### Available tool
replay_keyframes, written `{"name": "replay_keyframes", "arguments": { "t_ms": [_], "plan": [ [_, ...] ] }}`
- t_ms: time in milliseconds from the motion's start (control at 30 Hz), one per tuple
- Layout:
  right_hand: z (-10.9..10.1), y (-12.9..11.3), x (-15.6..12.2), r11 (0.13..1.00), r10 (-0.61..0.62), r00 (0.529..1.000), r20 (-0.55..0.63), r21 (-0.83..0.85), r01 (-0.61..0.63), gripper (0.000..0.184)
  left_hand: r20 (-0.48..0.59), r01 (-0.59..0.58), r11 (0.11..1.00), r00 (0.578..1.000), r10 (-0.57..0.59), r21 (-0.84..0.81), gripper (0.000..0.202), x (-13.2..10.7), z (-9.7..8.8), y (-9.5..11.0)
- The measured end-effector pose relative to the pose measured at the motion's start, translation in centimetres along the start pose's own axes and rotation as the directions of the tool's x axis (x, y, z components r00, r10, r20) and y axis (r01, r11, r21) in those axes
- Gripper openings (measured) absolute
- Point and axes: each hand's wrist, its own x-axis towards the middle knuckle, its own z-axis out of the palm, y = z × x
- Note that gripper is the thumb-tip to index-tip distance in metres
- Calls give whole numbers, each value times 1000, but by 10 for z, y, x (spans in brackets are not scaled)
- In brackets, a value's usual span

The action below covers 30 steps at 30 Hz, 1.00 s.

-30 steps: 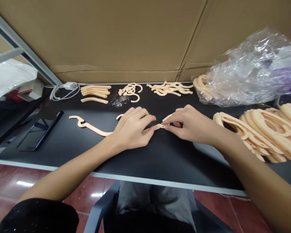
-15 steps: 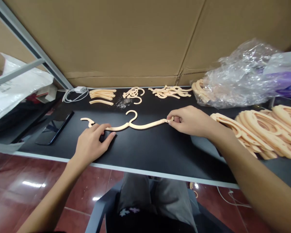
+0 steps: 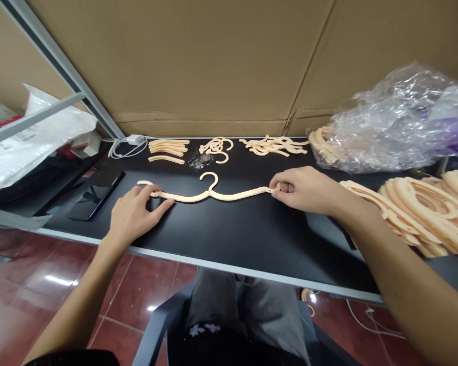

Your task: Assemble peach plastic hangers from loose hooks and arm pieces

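Observation:
A thin cream plastic hanger (image 3: 209, 193) lies flat on the black table (image 3: 232, 234), its hook pointing away from me. My left hand (image 3: 135, 213) pinches the hanger's left end between thumb and fingers. My right hand (image 3: 305, 189) is closed on the hanger's right end. The very tips of the hanger are partly hidden under my fingers.
Small piles of cream hanger parts (image 3: 168, 147) (image 3: 216, 146) (image 3: 275, 145) lie along the back by the cardboard wall. A stack of cream frames (image 3: 416, 203) and a clear plastic bag (image 3: 389, 127) sit at right. A dark phone (image 3: 95, 195) and a white charger (image 3: 132, 141) lie at left.
My left hand slid from the hanger's middle out to its left end, uncovering the hook. The right hand stayed on the right end. The camera view shifted slightly.

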Motion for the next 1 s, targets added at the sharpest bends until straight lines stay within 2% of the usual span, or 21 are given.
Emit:
{"name": "replay_keyframes", "arguments": {
  "t_ms": [200, 433, 633, 800, 1000],
  "plan": [
    [0, -1, 0, 1000, 17, 1000, -4, -1, -17, 19, -70, 14, 995, 997, -21, -94, 46, -2, 5, -6],
    [-3, -4, -1, 1000, 20, 1000, 1, 15, -20, 17, -85, 11, 994, 996, -20, -105, 46, -3, 7, -7],
    [-3, -9, -3, 1000, -29, 999, -30, 9, 29, 32, -99, -53, 991, 994, 41, -122, 41, -1, 9, -8],
    [2, -11, -3, 999, -41, 996, -82, -31, 39, 49, -140, -171, 966, 980, 145, -195, 37, 0, 12, -11],
    [6, -14, -3, 997, -23, 993, -113, -72, 15, 40, -205, -293, 928, 947, 248, -230, 30, -1, 14, -13]
  ]
}}
